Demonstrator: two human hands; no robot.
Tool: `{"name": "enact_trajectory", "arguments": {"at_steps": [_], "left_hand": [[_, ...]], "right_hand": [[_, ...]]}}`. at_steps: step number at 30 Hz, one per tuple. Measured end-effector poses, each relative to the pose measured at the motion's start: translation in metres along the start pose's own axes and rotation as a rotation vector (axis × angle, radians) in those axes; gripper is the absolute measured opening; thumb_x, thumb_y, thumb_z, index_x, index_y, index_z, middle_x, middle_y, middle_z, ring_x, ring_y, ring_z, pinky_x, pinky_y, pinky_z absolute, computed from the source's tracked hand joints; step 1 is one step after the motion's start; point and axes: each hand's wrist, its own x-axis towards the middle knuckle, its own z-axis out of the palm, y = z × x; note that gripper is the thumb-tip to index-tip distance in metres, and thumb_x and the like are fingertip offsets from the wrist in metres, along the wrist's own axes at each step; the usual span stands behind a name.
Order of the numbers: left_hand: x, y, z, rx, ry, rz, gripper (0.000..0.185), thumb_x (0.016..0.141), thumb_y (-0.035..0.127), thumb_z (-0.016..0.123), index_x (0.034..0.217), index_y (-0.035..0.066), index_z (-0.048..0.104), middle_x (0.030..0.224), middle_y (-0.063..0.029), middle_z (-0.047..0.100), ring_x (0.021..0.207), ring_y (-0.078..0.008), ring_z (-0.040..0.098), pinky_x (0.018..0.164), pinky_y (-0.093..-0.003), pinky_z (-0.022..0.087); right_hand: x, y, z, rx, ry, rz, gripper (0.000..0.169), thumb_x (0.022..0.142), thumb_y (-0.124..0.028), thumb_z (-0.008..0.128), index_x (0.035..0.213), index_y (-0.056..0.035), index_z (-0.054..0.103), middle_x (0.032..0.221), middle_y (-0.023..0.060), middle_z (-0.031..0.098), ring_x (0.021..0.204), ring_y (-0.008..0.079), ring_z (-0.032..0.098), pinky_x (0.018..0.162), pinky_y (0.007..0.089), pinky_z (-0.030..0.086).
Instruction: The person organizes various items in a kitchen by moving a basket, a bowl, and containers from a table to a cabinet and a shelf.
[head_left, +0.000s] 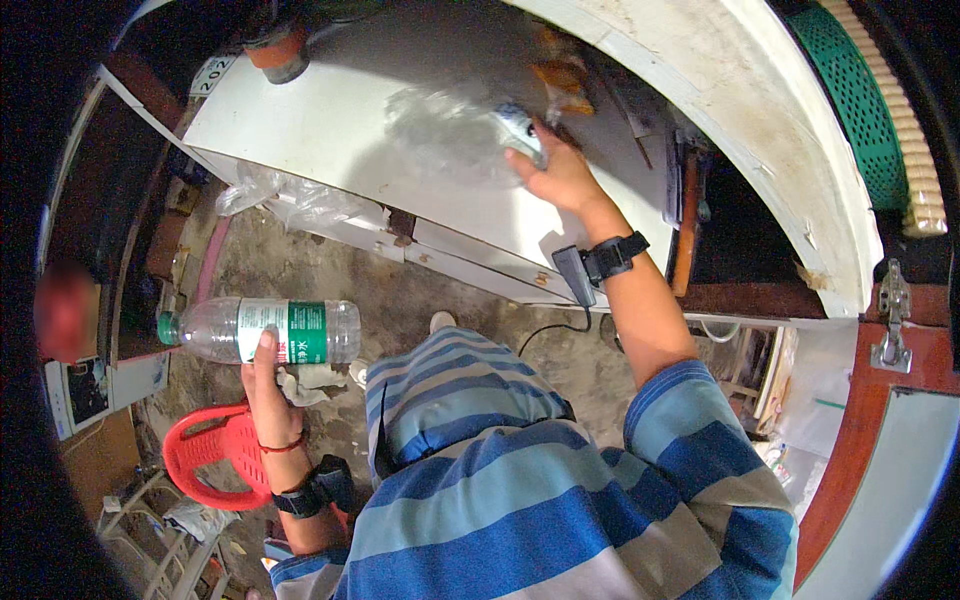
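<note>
My left hand (271, 412) is closed around a clear plastic bottle (210, 330), held sideways above the floor. The bottle has a green cap (169, 328) and a white-and-green label bearing writing. A crumpled white cloth or tissue (311, 384) shows beside the hand; whether the hand holds it is unclear. Over the white cabinet top (300, 127), my right hand (559, 174) grips a small blue-and-white object (517, 126), blurred by motion. Left of it, a blurred clear plastic item (442, 135) spreads over the surface; whether the two are joined cannot be made out.
Clear plastic bags (300, 196) hang at the cabinet's front edge, above its drawers (480, 259). An orange-and-black pot (277, 54) stands at the back left. Orange packaging (566, 82) lies behind my right hand. A red plastic chair (217, 459) is on the floor at left.
</note>
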Motion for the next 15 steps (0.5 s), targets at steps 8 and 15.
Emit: {"name": "enact_trajectory", "arguments": {"at_steps": [8, 15], "left_hand": [[-0.018, -0.007, 0.001, -0.061, 0.154, 0.002, 0.03, 0.087, 0.029, 0.058, 0.102, 0.002, 0.056, 0.088, -0.0032, 0.061, 0.072, -0.012, 0.059, 0.062, -0.0265, 0.049], [-0.009, -0.01, -0.011, -0.037, 0.178, 0.005, 0.027, 0.085, 0.021, 0.061, 0.104, 0.003, 0.057, 0.092, -0.0004, 0.06, 0.081, -0.0086, 0.054, 0.074, -0.0234, 0.043]], "right_hand": [[0.017, 0.09, -0.03, 0.038, 0.434, 0.056, 0.047, 0.086, -0.031, 0.059, 0.122, -0.0026, 0.051, 0.12, 0.0195, 0.055, 0.113, 0.0288, 0.052, 0.095, 0.0353, 0.039], [0.007, 0.02, -0.047, 0.137, 0.311, -0.128, 0.045, 0.088, -0.028, 0.057, 0.125, -0.0044, 0.048, 0.12, 0.0197, 0.055, 0.112, 0.0275, 0.052, 0.094, 0.0346, 0.039]]}}
